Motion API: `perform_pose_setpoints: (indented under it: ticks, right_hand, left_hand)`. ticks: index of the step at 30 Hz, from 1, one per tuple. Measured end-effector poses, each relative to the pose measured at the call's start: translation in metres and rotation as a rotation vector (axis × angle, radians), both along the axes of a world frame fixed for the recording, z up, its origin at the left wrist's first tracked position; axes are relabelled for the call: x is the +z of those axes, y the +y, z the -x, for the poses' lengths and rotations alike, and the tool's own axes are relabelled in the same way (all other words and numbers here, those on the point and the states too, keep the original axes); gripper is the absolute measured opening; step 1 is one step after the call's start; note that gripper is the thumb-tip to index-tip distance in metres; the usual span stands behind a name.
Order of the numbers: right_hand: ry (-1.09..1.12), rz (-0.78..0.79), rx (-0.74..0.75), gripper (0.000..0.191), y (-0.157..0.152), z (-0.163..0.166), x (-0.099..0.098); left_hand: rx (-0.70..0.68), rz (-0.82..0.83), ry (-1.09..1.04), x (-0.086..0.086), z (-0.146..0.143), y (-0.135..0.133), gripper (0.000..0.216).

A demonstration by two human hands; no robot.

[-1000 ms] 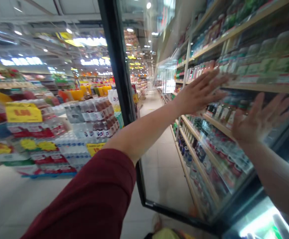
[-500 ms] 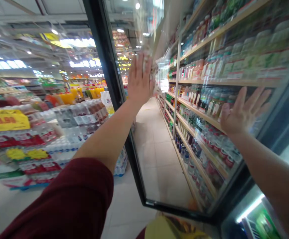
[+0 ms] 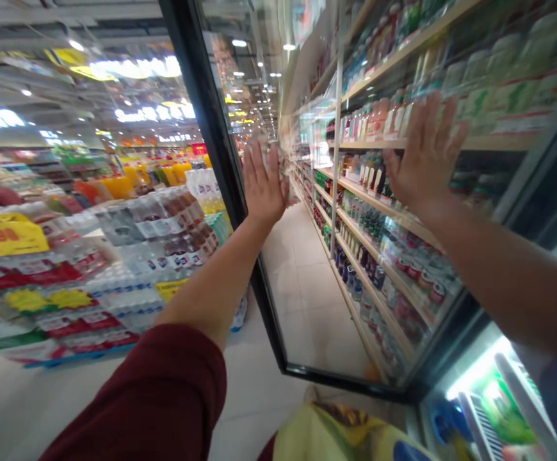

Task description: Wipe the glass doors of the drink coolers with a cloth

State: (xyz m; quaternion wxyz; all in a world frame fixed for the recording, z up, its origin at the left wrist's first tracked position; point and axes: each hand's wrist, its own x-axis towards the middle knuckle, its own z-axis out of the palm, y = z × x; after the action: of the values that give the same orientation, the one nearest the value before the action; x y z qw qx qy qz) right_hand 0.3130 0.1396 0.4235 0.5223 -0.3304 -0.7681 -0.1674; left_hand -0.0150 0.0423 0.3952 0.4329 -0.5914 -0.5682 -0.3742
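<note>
A glass cooler door with a black frame stands swung open in front of me. My left hand, on an arm in a dark red sleeve, lies flat on the glass near the frame's left edge, fingers stretched upward. A pale blurred patch shows beside its fingers; I cannot tell what it is. My right hand is also flat on the glass, higher and further right, fingers spread. Neither hand grips anything.
Stacked packs of bottled drinks with a yellow price sign fill the left. Long shelves of bottles show through the glass along a tiled aisle. The lit cooler interior is at the lower right, a yellow bag below me.
My left hand slid from the right part of the glass to its left edge, then a little lower. My right hand rose and moved left on the glass.
</note>
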Motion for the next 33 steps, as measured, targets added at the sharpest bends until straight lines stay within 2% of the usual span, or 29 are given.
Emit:
perform_pose_setpoints:
  ticks: [3,4,6,8,10,11,13,15,17,19,21,23,25,27,30,31,33]
  right_hand:
    - [0.044,0.070,-0.006,0.077,-0.003,0.011,0.008]
    - [0.047,0.062,-0.017,0.077,-0.002,0.012,0.007]
    - [0.043,0.038,-0.044,0.080,0.001,0.012,0.005]
    - [0.017,0.044,-0.070,0.082,0.001,0.011,0.004]
    - [0.000,0.055,-0.095,0.081,0.000,0.011,0.003]
    - [0.000,0.048,-0.108,0.081,-0.001,0.011,0.003]
    - [0.008,0.017,-0.134,0.081,-0.003,0.012,0.002]
    - [0.010,-0.011,-0.159,0.082,-0.002,0.013,0.000]
    - [0.009,-0.021,-0.185,0.082,0.001,0.014,-0.001]
    - [0.006,-0.039,-0.201,0.082,0.004,0.014,-0.001]
    - [-0.007,-0.056,-0.213,0.082,0.005,0.013,-0.001]
    - [-0.019,-0.054,-0.228,0.082,0.005,0.014,0.000]
    - [-0.016,-0.043,-0.233,0.082,0.004,0.015,0.001]
    - [0.003,-0.049,-0.228,0.080,0.001,0.016,0.001]
    - [0.014,-0.056,-0.235,0.078,0.000,0.018,0.001]
    - [0.013,-0.060,-0.241,0.078,0.000,0.019,0.001]
    - [0.021,-0.087,-0.251,0.079,0.001,0.019,0.000]
  left_hand:
    - [-0.057,0.198,0.270,-0.030,-0.025,-0.002,0.065]
    - [-0.102,0.284,0.387,-0.035,-0.032,-0.003,0.062]
    - [-0.164,0.399,0.535,-0.034,-0.039,-0.003,0.060]
    - [-0.138,0.375,0.483,-0.022,-0.034,-0.002,0.062]
    - [-0.035,0.234,0.265,-0.011,-0.022,0.002,0.066]
    - [0.020,0.149,0.144,-0.010,-0.016,0.004,0.068]
    - [0.080,0.034,0.006,-0.020,-0.010,0.006,0.072]
    - [0.007,0.110,0.096,-0.039,-0.011,0.005,0.070]
    - [-0.156,0.346,0.329,-0.054,-0.013,0.000,0.063]
    - [-0.257,0.490,0.451,-0.058,-0.010,-0.004,0.059]
    - [-0.213,0.406,0.345,-0.053,-0.001,-0.005,0.063]
    - [-0.096,0.205,0.125,-0.051,0.008,-0.002,0.072]
    - [-0.028,0.096,-0.002,-0.059,0.010,0.002,0.076]
    - [-0.095,0.180,0.066,-0.074,0.005,0.004,0.073]
    - [-0.317,0.469,0.329,-0.087,-0.001,0.003,0.062]
    - [-0.339,0.497,0.352,-0.086,-0.001,0.002,0.061]
    - [-0.260,0.410,0.256,-0.080,0.003,0.002,0.064]
